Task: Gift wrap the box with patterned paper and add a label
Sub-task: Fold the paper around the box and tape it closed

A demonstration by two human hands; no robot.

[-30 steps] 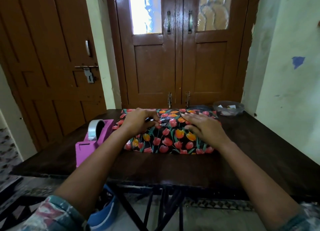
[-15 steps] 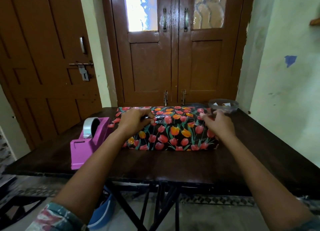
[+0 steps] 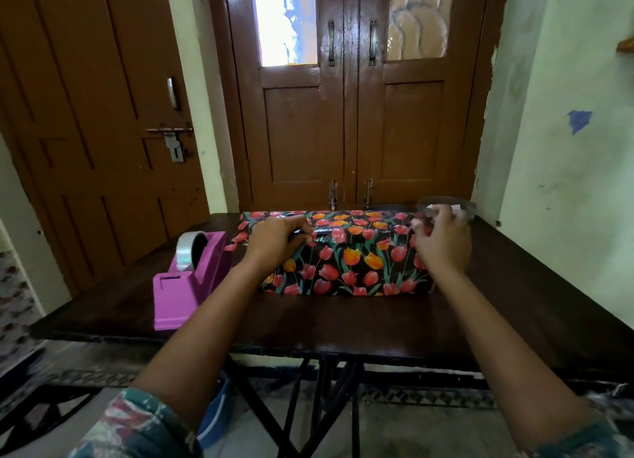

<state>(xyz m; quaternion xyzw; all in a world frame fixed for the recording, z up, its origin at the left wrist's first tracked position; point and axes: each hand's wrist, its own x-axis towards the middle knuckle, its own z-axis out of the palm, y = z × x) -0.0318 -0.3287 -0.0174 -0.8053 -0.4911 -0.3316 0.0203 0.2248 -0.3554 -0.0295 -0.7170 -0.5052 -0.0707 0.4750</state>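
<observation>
The box point(image 3: 346, 262) lies across the middle of the dark wooden table point(image 3: 343, 324), covered in glossy black paper printed with red and orange tulips. My left hand point(image 3: 278, 241) rests on the box's top left part, its fingers closed in a pinch on the paper's folded edge along the top seam. My right hand point(image 3: 441, 241) hovers over the box's right end with fingers half curled and apart. Nothing shows in it. Its fingertips reach up near a clear bowl. No label is visible on the box.
A pink tape dispenser point(image 3: 192, 279) with a roll of clear tape stands left of the box, near my left forearm. A clear plastic bowl point(image 3: 463, 209) holding white slips sits at the table's far right corner. Brown doors stand close behind the table, with a pale wall on the right.
My right hand left the middle of the box top, where it lay flat, and moved right to the box's end near the bowl. My left hand kept its pinch.
</observation>
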